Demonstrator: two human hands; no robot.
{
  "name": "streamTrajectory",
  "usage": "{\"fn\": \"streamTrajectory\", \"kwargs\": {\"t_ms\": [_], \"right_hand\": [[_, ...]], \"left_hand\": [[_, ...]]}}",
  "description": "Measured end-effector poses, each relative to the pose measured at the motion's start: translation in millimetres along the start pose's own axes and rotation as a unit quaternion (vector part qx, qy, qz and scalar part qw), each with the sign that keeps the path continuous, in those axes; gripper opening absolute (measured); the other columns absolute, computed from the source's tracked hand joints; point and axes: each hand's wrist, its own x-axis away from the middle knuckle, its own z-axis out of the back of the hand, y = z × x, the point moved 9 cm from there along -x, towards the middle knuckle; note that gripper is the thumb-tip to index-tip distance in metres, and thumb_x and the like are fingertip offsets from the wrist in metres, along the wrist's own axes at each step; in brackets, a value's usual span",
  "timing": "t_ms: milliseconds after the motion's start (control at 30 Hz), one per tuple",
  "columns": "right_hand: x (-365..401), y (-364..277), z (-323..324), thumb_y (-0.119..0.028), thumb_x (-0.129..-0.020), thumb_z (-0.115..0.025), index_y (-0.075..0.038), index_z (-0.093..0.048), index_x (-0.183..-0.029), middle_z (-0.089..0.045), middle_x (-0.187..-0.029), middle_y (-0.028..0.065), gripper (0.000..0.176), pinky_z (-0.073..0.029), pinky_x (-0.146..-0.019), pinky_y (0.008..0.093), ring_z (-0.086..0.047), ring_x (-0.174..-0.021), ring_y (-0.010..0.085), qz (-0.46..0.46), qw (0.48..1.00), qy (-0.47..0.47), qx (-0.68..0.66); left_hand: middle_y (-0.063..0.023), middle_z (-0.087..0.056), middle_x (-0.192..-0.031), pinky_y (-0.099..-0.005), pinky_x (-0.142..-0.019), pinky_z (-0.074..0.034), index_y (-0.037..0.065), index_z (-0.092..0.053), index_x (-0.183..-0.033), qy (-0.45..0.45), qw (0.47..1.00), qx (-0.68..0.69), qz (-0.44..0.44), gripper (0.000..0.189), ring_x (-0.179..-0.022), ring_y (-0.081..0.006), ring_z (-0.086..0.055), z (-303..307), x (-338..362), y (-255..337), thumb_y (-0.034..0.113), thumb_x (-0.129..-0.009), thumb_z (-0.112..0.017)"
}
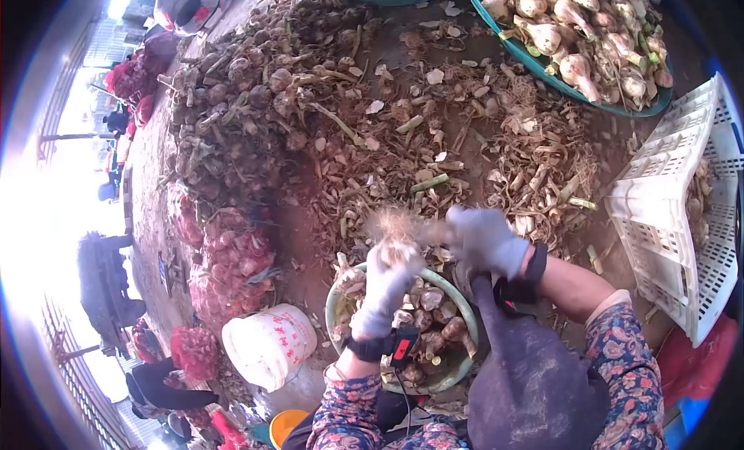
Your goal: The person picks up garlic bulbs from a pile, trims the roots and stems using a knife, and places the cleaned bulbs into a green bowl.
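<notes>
My left hand (387, 283), in a pale glove, is closed around a garlic bulb (399, 252) whose stringy roots point up. Just right of it is my right hand (484, 241), also gloved and with its fingers curled; motion blurs its fingertips, and what they hold, if anything, cannot be made out. Below my left hand sits a green-rimmed basin (335, 307) with trimmed garlic bulbs (432, 298) in it.
Garlic with stalks (232, 117) is heaped at the upper left, beside loose trimmings (434, 156). A teal basin (535, 69) of garlic stands upper right, a white crate (651, 210) at right, a white bucket (269, 347) and red net bags (231, 268) at left.
</notes>
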Motion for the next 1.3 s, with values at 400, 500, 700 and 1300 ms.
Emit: {"fn": "streamTrajectory", "kwargs": {"t_ms": [400,500,700,1300], "right_hand": [[25.2,23.1,7.3,-0.030,-0.081,-0.062,-0.007,-0.059,-0.074,-0.060,-0.063,0.0146,0.024,-0.049,-0.058,0.0407,-0.062,-0.062,0.0343,-0.119,0.975,0.081,-0.170],[16.5,15.0,0.8,-0.030,-0.081,-0.063,-0.007,-0.059,-0.074,-0.060,-0.064,0.0143,0.025,-0.049,-0.059,0.0404,-0.062,-0.062,0.0335,-0.122,0.960,0.105,-0.228],[-18.2,-45.0,63.4,-0.014,-0.084,-0.065,-0.006,-0.055,-0.074,-0.057,-0.057,0.0109,0.017,-0.042,-0.047,0.0320,-0.057,-0.047,0.0237,0.053,0.916,0.252,-0.306],[13.1,84.9,-97.2,-0.038,-0.077,-0.064,-0.005,-0.061,-0.077,-0.062,-0.071,0.0184,0.033,-0.047,-0.062,0.0446,-0.061,-0.070,0.0380,-0.226,0.954,-0.094,-0.174]], "left_hand": [[-0.0068,-0.059,-0.097,-0.0285,-0.078,-0.049,0.000,-0.054,-0.103,0.188,0.907,-0.297,-0.230,0.040,-0.086,-0.0134,-0.058,23.6,24.8,72.3,0.013,-0.072,-0.076],[-0.0058,-0.058,-0.097,-0.0246,-0.072,-0.052,0.001,-0.048,-0.112,0.234,0.954,0.009,-0.189,0.039,-0.079,-0.0114,-0.059,61.3,19.5,45.2,-0.004,-0.076,-0.063],[-0.0067,-0.057,-0.081,-0.0369,-0.077,-0.054,0.003,-0.054,-0.087,0.153,0.892,0.399,-0.147,0.009,-0.081,-0.0232,-0.061,65.6,-6.1,-13.2,0.008,-0.080,-0.053],[-0.0278,-0.055,-0.119,-0.0410,-0.094,-0.043,-0.003,-0.046,-0.126,0.355,0.815,-0.441,-0.122,0.079,-0.112,-0.0400,-0.054,261.4,-201.2,108.3,0.047,-0.071,-0.073]]}}
